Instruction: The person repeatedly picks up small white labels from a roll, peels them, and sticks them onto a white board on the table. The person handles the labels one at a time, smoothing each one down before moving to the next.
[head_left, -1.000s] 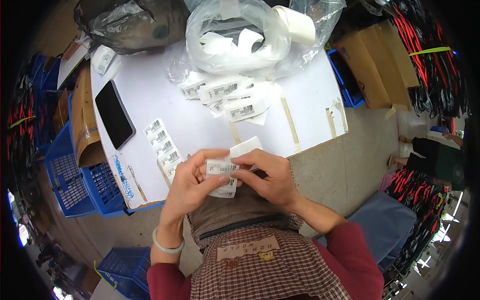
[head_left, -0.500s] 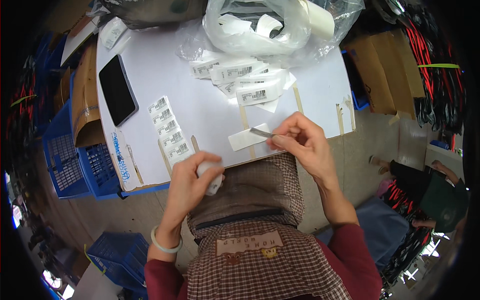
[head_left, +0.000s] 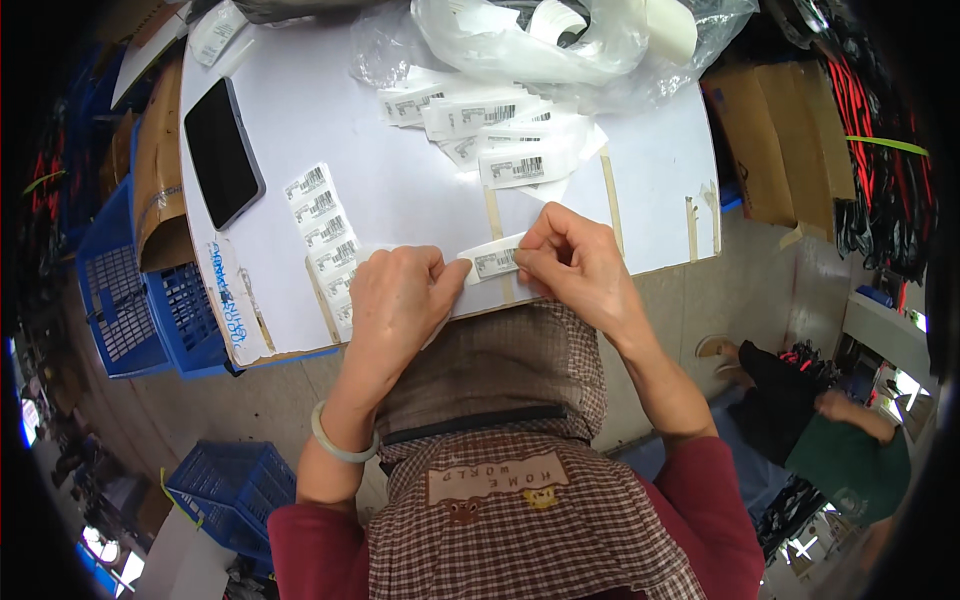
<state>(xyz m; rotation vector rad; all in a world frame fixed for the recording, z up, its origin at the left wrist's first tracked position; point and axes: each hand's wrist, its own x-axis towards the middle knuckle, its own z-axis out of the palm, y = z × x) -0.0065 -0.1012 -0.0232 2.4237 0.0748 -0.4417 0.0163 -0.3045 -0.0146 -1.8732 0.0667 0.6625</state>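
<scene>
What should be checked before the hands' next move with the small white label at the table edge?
1. Both hands on the label: ok. The left hand and right hand pinch the white label at its two ends.
2. Label lying flat: cannot tell; fingers cover its ends.
3. Label over the white table: ok, near its front edge.
4. Strip of labels in reach: ok, just left of the left hand.
5. Black phone out of the way: ok, at the table's left side.
6. Pile of labels apart from the hands: ok, beside the plastic bag.
</scene>
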